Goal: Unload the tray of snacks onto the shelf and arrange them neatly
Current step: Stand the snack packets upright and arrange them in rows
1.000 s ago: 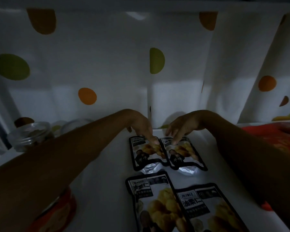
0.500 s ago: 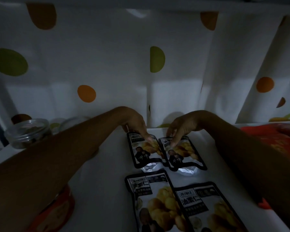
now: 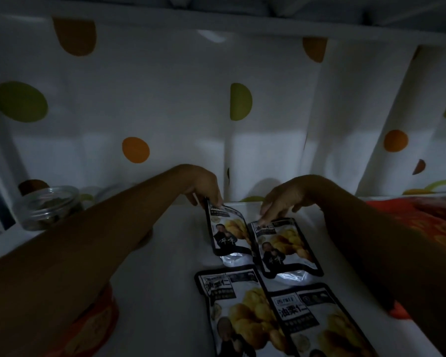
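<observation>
Several black-edged chestnut snack packets lie in two rows on the white shelf (image 3: 165,279). My left hand (image 3: 204,186) pinches the top edge of the far left packet (image 3: 227,230) and tilts that end up off the shelf. My right hand (image 3: 281,202) rests its fingertips on the top left corner of the far right packet (image 3: 283,243), which lies flat. Nearer to me lie the near left packet (image 3: 232,305) and the near right packet (image 3: 317,320), side by side. The scene is dim.
A clear plastic jar (image 3: 47,207) stands at the shelf's back left. A red-orange round container (image 3: 95,320) sits under my left forearm. A white dotted curtain (image 3: 139,112) hangs behind. Red patterned cloth (image 3: 422,217) lies to the right.
My left hand has gone from pressing on the far left packet to pinching its top edge and lifting it. My right hand has slid to the top corner of the far right packet.
</observation>
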